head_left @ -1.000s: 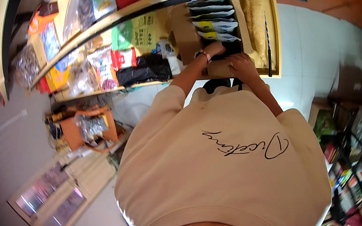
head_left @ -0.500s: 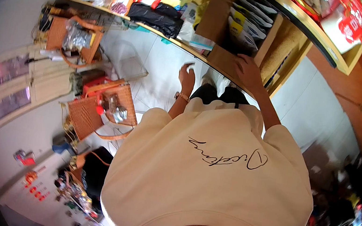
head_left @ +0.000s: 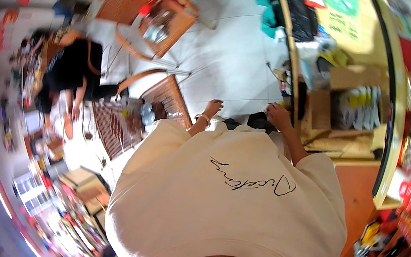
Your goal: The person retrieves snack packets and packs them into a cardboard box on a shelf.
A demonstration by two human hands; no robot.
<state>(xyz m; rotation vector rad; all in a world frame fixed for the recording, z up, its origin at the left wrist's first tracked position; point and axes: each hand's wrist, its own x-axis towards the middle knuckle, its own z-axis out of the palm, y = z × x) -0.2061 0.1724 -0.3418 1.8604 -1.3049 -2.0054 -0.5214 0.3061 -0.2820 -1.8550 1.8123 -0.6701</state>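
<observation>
open floor (head_left: 225, 72) left of hands, cardboard boxes (head_left: 351, 106) crowding right

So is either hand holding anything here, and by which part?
Cannot be told for the right hand: it reaches toward the cardboard box, fingers blurred. The left hand looks empty, hanging free over the floor.

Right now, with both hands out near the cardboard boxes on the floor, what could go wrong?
1. The right hand reaches toward an open cardboard box packed with upright flat items; a careless pull might spill them.
2. Loose small goods and wrappers lie around the boxes, so a step forward could crush something or cause a slip.
3. The left hand hangs free close to a woven basket; a swing could knock it.
</observation>
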